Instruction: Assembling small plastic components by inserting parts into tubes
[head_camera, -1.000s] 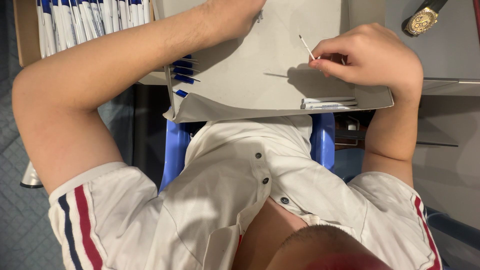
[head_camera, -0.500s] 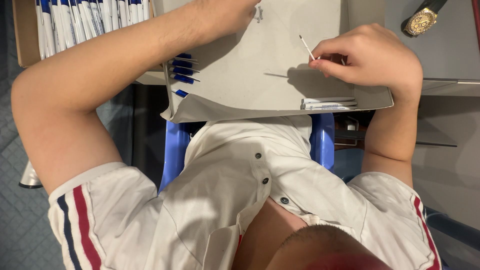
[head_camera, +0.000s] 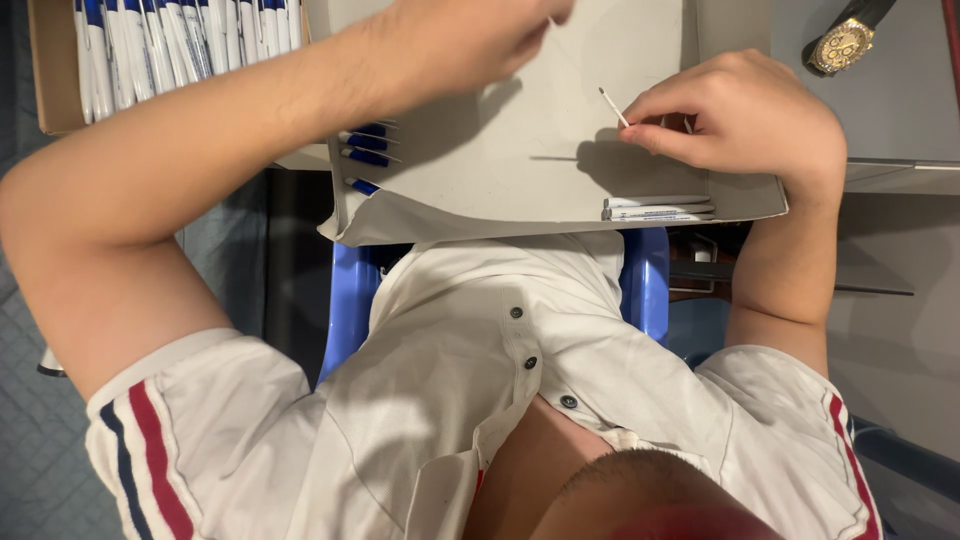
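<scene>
Grey bench (head_camera: 900, 110) carries a shallow grey cardboard tray (head_camera: 520, 130) at centre, its near edge overhanging the bench toward the seated person. A brown carton (head_camera: 50, 70) packed with white pens with blue caps (head_camera: 150, 45) sits beside it at one end. A gold wristwatch (head_camera: 845, 42) lies on the bench near the opposite end.

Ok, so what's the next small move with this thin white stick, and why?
Probably pick up one of the white barrels with the left hand and bring it to the thin white stick. The right hand pinches the stick with its tip free, and the barrels lie just below it at the grey tray's edge.
</scene>
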